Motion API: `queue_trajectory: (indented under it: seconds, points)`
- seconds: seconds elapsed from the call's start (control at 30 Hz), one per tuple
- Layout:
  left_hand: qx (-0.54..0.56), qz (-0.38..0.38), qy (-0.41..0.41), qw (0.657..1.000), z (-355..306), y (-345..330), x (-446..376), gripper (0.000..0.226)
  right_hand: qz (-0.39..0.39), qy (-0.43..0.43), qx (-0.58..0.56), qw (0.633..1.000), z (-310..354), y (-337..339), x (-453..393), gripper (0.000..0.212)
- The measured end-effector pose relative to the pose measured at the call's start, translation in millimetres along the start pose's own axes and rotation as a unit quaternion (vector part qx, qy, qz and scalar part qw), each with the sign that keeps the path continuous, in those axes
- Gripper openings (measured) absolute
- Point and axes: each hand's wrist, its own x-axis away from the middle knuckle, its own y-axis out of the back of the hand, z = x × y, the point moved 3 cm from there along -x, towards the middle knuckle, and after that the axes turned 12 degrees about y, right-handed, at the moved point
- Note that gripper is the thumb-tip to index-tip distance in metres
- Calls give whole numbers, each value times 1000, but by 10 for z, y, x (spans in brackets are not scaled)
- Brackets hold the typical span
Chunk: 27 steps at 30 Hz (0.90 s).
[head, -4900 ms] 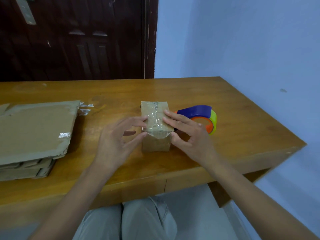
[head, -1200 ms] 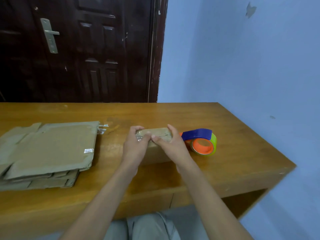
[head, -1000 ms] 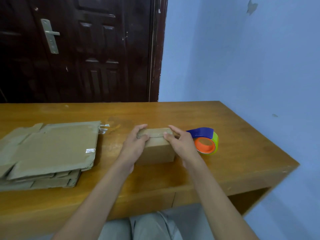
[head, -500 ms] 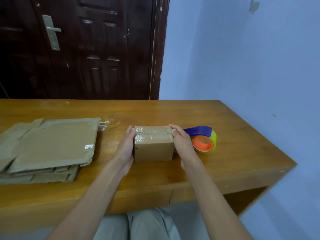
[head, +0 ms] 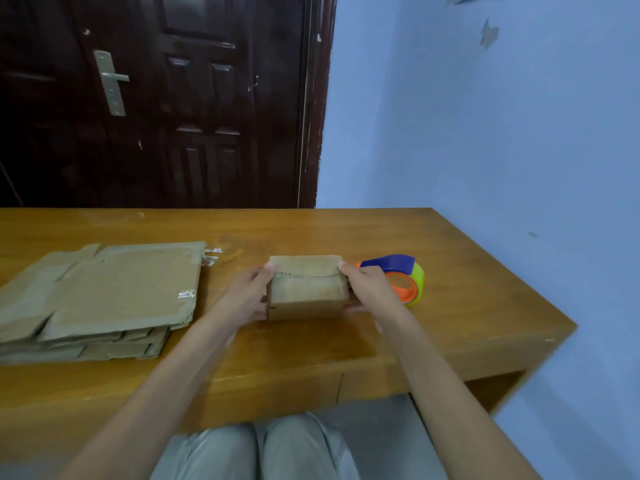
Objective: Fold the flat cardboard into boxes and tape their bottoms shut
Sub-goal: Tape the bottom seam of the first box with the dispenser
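Person: seated at the near edge of the table (head: 450,323), knees in light trousers showing below it, both forearms reaching forward.
Left hand: the left hand (head: 247,294) grips the left end of the box, thumb on its top corner, fingers curled round the side.
Right hand: the right hand (head: 369,289) grips the right end the same way, thumb on the top corner.
Box: a small brown cardboard box (head: 306,289) sits between the hands, about midway along the table and nearer its front edge. Clear tape runs across its upturned face, wrinkled along the seam.
Box contents: cannot tell; every side that shows is closed.
Step in hand: likely turning or checking the taped box. Judged best done with even grip at both ends, and the tape pressed flat wherever it lifts, so the flaps stay shut.
Tape dispenser: a blue, orange and yellow tape dispenser (head: 403,280) lies just behind the right hand, towards the table's right edge.
Flat cardboard: a stack of flat cardboard (head: 104,292) lies at the left of the table, well apart from the box, still unfolded.
Far side: a dark wooden door (head: 156,98) and a blue wall (head: 485,133) stand beyond the table's far edge.
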Motion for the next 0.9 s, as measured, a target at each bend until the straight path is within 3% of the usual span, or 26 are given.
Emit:
queue_trajectory:
  seconds: [0.13, 0.2, 0.23, 0.3, 0.37, 0.43, 0.5, 0.57, 0.67, 0.8, 0.9]
  points:
    - [132, -50, -129, 982, -129, 207, 70, 24, -9, 20, -185, 983, 62, -65, 17, 35]
    - [199, -64, -137, 968, -136, 269, 72, 17, 1, 40, -223, 974, 75, -136, 16, 32]
    - [202, -77, -134, 967, -115, 282, 76, 14, -1, 65, -198, 978, 69, -172, 10, 25]
    - [175, -122, -140, 967, -54, 300, 92, 34, -12, 140, -105, 984, 60, -210, -1, 11]
    - [135, -166, -148, 966, 31, 334, 86, 64, 13, 210, -54, 976, 60, -255, 8, 29]
    - [60, -183, -163, 968, 95, 358, 62, 78, 39, 234, -11, 972, 5, -312, 25, 55]
    - [-17, -174, -181, 968, 132, 354, 53, 78, 43, 247, 54, 967, -77, -372, 40, 74]
    - [-60, -154, -192, 967, 177, 348, 42, 71, 30, 278, 113, 953, -161, -422, 60, 80]
    - [-59, -151, -192, 968, 186, 382, 30, 68, 22, 315, 142, 938, -262, -465, 45, 67]
    - [-55, -152, -144, 976, 155, 411, -49, 69, 26, 298, 132, 945, -314, -490, -64, 57]
    - [-189, -179, -118, 958, -11, 498, -175, 64, 2, 305, 170, 937, -303, -517, -191, 63]
